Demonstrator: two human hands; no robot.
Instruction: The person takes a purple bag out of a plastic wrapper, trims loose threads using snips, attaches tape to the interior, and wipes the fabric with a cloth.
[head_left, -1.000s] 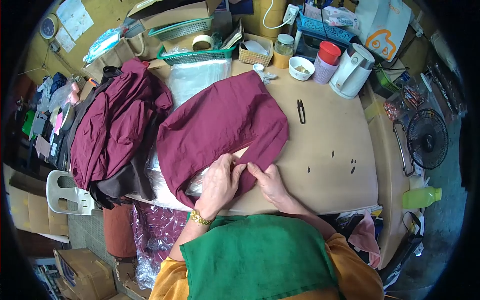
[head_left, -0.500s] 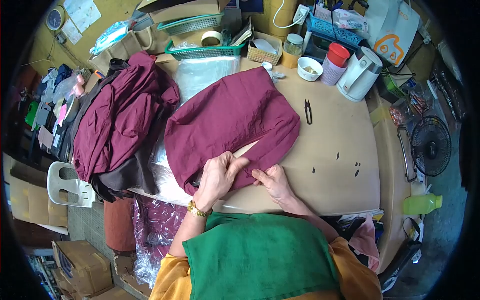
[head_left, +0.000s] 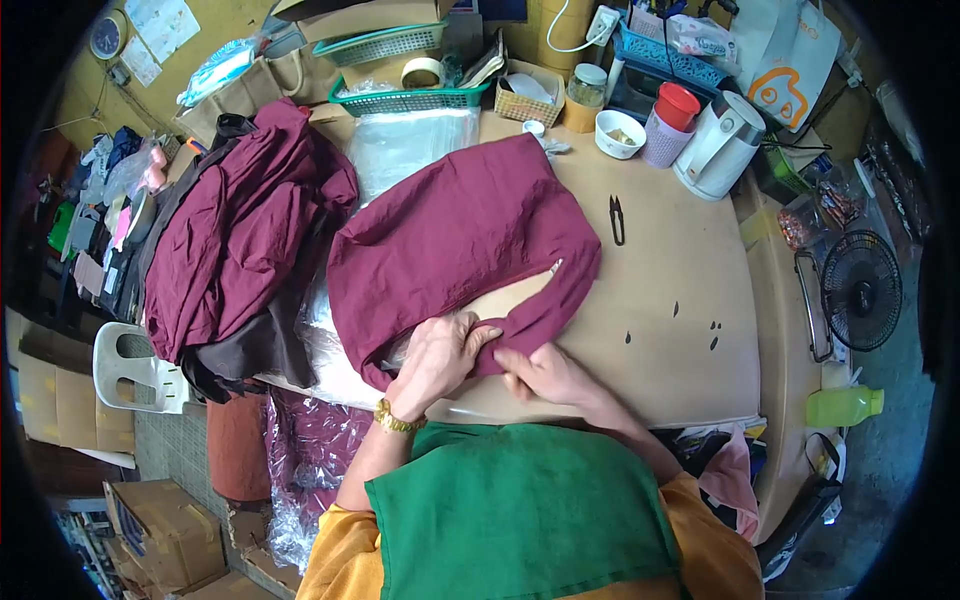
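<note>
A maroon garment (head_left: pixel 460 220) lies bunched on the table in front of me, with a gap along its near side where the tabletop shows through. Its narrow near strip curves down between my hands. My left hand (head_left: pixel 437 355), a gold watch at its wrist, is closed on that strip with the thumb on top. My right hand (head_left: pixel 550 376) pinches the strip's lower edge just to the right, its fingertips partly hidden. Black thread snips (head_left: pixel 617 221) lie to the right of the cloth, apart from both hands.
More maroon and dark garments (head_left: pixel 240 230) are heaped on the left. Clear plastic bags (head_left: pixel 415 145) lie behind the cloth. Along the back stand a green basket (head_left: pixel 410 102), a white bowl (head_left: pixel 619 136) and a kettle (head_left: pixel 720 145). Small dark marks (head_left: pixel 713 343) dot the tabletop at right.
The near strip has been drawn in toward my left hand and folded, so the gap in the garment is wider. My right hand has turned and shifted slightly down.
</note>
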